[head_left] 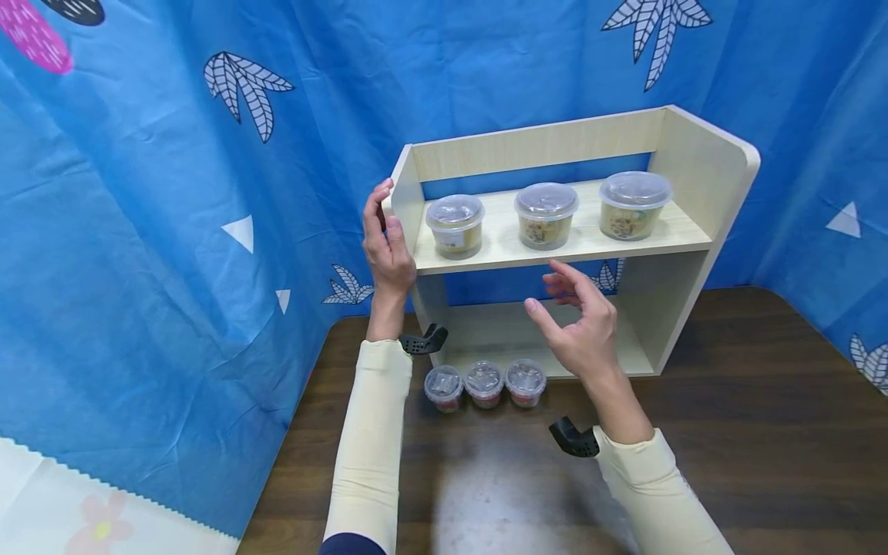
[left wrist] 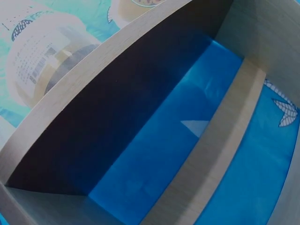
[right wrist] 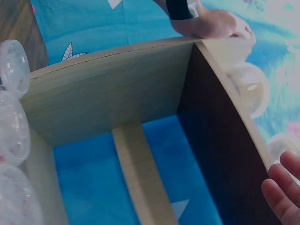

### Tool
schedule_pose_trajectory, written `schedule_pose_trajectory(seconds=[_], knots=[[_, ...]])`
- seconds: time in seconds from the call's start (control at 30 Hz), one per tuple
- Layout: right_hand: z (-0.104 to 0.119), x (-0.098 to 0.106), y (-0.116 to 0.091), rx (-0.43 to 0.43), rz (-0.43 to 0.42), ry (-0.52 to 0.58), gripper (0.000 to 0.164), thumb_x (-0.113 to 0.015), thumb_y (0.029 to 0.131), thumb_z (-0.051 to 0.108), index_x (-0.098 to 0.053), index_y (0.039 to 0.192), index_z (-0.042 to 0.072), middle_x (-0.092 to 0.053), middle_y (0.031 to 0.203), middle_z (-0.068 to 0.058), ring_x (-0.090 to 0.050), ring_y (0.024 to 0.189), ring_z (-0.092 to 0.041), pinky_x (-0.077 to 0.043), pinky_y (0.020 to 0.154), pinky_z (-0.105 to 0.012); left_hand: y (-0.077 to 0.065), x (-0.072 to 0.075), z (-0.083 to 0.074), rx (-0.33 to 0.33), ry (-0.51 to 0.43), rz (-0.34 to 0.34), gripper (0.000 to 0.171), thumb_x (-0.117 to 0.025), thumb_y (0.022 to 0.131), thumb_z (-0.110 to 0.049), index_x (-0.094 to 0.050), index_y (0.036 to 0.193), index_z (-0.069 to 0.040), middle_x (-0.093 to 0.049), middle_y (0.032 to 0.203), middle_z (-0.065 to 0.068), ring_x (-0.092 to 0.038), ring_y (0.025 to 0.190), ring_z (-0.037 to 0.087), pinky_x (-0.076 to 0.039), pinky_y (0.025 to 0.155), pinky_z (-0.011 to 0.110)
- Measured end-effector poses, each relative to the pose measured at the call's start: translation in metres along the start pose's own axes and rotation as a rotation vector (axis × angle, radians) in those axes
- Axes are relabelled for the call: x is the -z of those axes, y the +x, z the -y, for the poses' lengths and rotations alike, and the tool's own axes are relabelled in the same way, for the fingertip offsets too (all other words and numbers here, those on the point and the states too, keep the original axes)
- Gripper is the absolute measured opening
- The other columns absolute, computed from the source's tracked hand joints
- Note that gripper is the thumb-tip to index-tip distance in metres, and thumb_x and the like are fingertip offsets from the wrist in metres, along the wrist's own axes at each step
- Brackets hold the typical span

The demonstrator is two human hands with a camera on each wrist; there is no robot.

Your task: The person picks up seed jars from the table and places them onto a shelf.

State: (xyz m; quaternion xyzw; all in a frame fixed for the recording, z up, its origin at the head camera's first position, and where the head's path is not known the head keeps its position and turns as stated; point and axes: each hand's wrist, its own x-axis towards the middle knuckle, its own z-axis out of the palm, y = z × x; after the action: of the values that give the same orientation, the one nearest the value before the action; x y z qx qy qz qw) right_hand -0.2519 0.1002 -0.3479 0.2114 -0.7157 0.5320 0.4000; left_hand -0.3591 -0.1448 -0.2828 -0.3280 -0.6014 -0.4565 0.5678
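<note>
My left hand (head_left: 390, 250) rests against the left side panel of a pale wooden two-tier shelf (head_left: 548, 266), its fingertips at the panel's edge. In the right wrist view this left hand (right wrist: 218, 23) lies along the outside of the panel. My right hand (head_left: 583, 324) is in front of the upper board with thumb and fingers spread apart, holding nothing. On that board stand three lidded clear tubs with yellowish contents: a left one (head_left: 455, 227), a middle one (head_left: 546, 216) and a right one (head_left: 633, 206).
Three smaller lidded cups, a left (head_left: 444, 388), a middle (head_left: 484, 384) and a right one (head_left: 525, 382), stand in a row on the dark wooden table (head_left: 499, 478) at the shelf's front edge. A blue patterned cloth (head_left: 173, 193) hangs behind and beside the table.
</note>
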Motion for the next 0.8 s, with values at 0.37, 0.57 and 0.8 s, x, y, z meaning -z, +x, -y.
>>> schedule_pose_trajectory(seconds=[0.37, 0.57, 0.8], knots=[[-0.018, 0.008, -0.029, -0.065, 0.016, -0.009, 0.057, -0.079, 0.077, 0.004, -0.059, 0.130, -0.002, -0.067, 0.112, -0.020, -0.063, 0.095, -0.029, -0.049, 0.081, -0.015, -0.001, 0.003, 0.005, 0.042, -0.005, 0.011, 0.038, -0.038, 0.096, -0.008, -0.043, 0.131, 0.006, -0.050, 0.140, 0.020, -0.052, 0.121, 0.039, -0.048, 0.093, 0.056], [-0.024, 0.012, -0.037, -0.053, 0.018, 0.001, 0.059, -0.079, 0.075, 0.003, -0.059, 0.130, -0.002, -0.067, 0.113, -0.017, -0.062, 0.095, -0.028, -0.050, 0.081, -0.016, -0.001, 0.003, 0.005, 0.023, 0.007, 0.011, 0.038, -0.038, 0.095, -0.006, -0.044, 0.130, 0.007, -0.050, 0.138, 0.022, -0.052, 0.121, 0.040, -0.047, 0.092, 0.059], [-0.027, 0.015, -0.044, -0.068, 0.043, 0.008, 0.062, -0.081, 0.074, 0.004, -0.059, 0.132, 0.001, -0.066, 0.114, -0.016, -0.061, 0.097, -0.031, -0.050, 0.082, -0.017, 0.001, 0.001, -0.002, -0.005, 0.013, -0.002, 0.036, -0.038, 0.093, 0.006, -0.042, 0.128, 0.013, -0.050, 0.134, 0.030, -0.053, 0.117, 0.045, -0.048, 0.089, 0.061]])
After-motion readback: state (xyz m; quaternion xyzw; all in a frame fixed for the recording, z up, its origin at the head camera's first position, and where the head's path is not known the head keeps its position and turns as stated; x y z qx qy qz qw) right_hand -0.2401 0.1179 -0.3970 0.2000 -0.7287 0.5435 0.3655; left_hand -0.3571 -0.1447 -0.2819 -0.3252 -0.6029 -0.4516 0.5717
